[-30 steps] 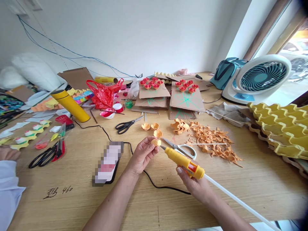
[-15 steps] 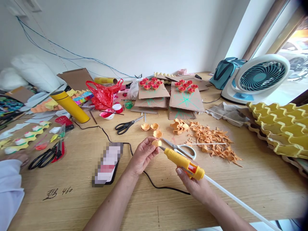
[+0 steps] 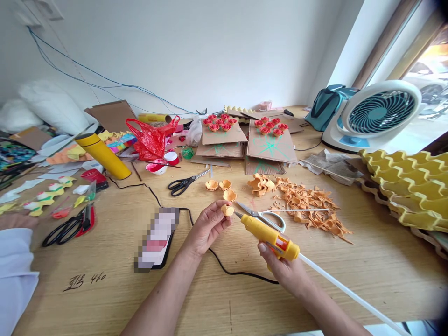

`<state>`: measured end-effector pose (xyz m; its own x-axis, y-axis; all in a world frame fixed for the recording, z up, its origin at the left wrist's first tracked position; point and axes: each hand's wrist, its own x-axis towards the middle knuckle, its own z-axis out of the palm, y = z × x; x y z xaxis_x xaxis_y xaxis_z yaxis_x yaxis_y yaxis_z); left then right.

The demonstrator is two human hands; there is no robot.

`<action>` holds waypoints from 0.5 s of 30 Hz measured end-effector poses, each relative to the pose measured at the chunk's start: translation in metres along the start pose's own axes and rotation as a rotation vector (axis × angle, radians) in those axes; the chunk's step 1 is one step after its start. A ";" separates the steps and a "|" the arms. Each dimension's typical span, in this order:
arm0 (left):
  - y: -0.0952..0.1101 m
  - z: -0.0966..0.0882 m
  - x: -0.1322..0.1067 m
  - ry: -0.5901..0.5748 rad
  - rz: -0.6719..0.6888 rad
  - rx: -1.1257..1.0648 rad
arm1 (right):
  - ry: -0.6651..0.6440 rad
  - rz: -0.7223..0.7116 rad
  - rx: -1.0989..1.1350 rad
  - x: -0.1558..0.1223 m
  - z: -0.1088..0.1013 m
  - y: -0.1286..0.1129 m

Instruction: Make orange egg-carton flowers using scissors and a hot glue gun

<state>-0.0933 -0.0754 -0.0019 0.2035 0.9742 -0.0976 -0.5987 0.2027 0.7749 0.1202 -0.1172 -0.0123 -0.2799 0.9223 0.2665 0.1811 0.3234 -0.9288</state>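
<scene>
Between the thumb and fingers of my left hand (image 3: 209, 226) is a small pale-orange cup-shaped piece (image 3: 227, 211). My right hand (image 3: 283, 270) is wrapped round a yellow hot glue gun (image 3: 268, 234), and a long white glue stick (image 3: 345, 287) runs out of its back end. The gun's nozzle points left, close to the piece; whether it touches cannot be made out. Just beyond my left hand stand three orange paper flower cups (image 3: 224, 185). White-handled scissors (image 3: 273, 221) lie behind the gun, partly covered by it.
Orange scraps (image 3: 308, 203) spread at right, near yellow egg trays (image 3: 406, 191) and a fan (image 3: 380, 114). Red flowers (image 3: 220, 122) stand on cardboard at the back. Black scissors (image 3: 184, 185), a phone (image 3: 159, 238) and a cord (image 3: 238, 274) lie on the table. Another person's sleeve (image 3: 16, 275) is at left.
The glue gun has shifted slightly right, its nozzle drawing a little away from the piece. The piece appears turned a little in my left fingers. At left, the other person's hand has moved slightly.
</scene>
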 end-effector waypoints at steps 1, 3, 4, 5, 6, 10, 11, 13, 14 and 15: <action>0.000 0.000 0.000 0.003 0.004 0.006 | -0.004 0.003 0.002 0.000 0.000 0.001; 0.000 0.000 0.000 0.008 0.015 0.018 | -0.011 0.020 0.001 -0.001 0.000 0.003; 0.000 -0.001 0.000 0.007 0.022 0.024 | -0.013 0.032 -0.001 -0.002 0.000 0.004; 0.000 -0.001 -0.001 0.004 0.029 0.030 | -0.013 0.045 -0.005 -0.002 0.000 0.005; 0.001 0.000 -0.001 0.000 0.037 0.036 | -0.011 0.056 -0.007 -0.003 0.000 0.006; 0.003 0.001 -0.002 -0.007 0.068 0.062 | 0.014 0.072 -0.005 -0.003 0.000 0.007; 0.004 0.002 -0.002 -0.006 0.072 0.069 | 0.020 0.070 -0.001 -0.002 0.000 0.006; 0.005 0.003 -0.003 -0.008 0.083 0.086 | 0.026 0.069 0.008 -0.002 0.001 0.005; 0.005 0.004 -0.003 -0.011 0.091 0.097 | 0.024 0.069 0.012 -0.001 0.001 0.004; 0.005 0.004 -0.003 -0.015 0.099 0.110 | 0.019 0.069 0.017 -0.001 0.001 0.003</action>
<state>-0.0938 -0.0778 0.0049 0.1597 0.9871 -0.0085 -0.5281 0.0927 0.8441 0.1205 -0.1176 -0.0161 -0.2492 0.9463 0.2060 0.1836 0.2550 -0.9493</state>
